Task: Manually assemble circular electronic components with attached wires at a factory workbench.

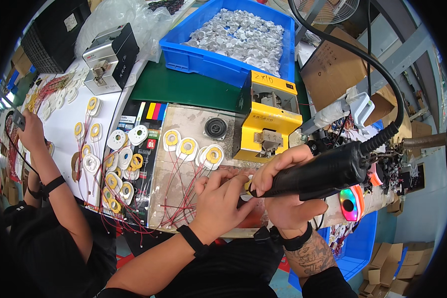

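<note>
My right hand point(285, 186) is wrapped round the front of a black corded power tool point(323, 171), which looks like an electric screwdriver; its tip is hidden. Beside it, my left hand point(221, 198) has its fingers pinched at the tool's front end, on a small piece mostly covered by the fingers. Left of this hand, white round parts with brass-coloured discs point(186, 147) lie on the worn board point(184, 119), their thin red and black wires trailing toward the front edge. A round black part point(216, 128) sits farther back.
A yellow machine point(270, 116) stands just beyond my hands. Behind it is a blue bin point(203, 67) of small white parts. The tool's thick cable point(397, 94) loops overhead. At left, a co-worker's arm point(59, 184) reaches over more wired discs. A lit multicoloured object point(351, 203) is at right.
</note>
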`<state>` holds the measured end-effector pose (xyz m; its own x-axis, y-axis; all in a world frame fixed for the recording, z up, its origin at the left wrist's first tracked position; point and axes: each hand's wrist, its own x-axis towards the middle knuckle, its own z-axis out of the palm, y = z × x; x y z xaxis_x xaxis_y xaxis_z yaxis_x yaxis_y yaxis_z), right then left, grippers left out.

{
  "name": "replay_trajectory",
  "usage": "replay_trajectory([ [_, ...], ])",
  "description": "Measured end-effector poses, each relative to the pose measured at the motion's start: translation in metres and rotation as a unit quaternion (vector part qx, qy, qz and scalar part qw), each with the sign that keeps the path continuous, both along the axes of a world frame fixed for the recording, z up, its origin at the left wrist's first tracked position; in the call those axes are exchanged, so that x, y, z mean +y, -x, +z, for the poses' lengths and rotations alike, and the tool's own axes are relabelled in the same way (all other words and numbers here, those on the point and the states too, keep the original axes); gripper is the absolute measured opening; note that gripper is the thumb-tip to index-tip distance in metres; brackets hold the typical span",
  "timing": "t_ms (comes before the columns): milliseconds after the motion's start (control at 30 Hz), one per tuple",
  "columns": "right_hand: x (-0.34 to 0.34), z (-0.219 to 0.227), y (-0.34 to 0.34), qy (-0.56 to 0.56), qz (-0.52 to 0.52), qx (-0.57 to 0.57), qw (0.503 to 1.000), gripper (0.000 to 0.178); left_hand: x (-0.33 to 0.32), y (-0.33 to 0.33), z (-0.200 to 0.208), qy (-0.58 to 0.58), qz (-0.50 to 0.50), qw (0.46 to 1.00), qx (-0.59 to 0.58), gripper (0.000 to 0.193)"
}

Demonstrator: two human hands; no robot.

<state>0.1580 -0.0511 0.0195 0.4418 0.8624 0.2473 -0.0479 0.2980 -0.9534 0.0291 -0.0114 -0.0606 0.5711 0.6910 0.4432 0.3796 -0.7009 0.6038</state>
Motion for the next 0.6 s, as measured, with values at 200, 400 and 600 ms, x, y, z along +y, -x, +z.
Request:
replay_trajectory([
  [200,0.001,-0.004,-0.001,-0.028,0.008,0.018,0.999,0.1,-0.001,-0.001,0.001,0.003,0.006,1.0,0.001,0.056],
  [400,0.003,-0.011,-0.001,-0.059,0.018,0.045,0.997,0.097,0.0,-0.001,0.0,0.003,0.008,1.0,-0.005,0.057],
  [600,-0.002,-0.013,-0.006,-0.069,0.021,0.054,0.996,0.098,-0.001,-0.002,0.003,0.001,0.011,1.0,-0.014,0.056],
])
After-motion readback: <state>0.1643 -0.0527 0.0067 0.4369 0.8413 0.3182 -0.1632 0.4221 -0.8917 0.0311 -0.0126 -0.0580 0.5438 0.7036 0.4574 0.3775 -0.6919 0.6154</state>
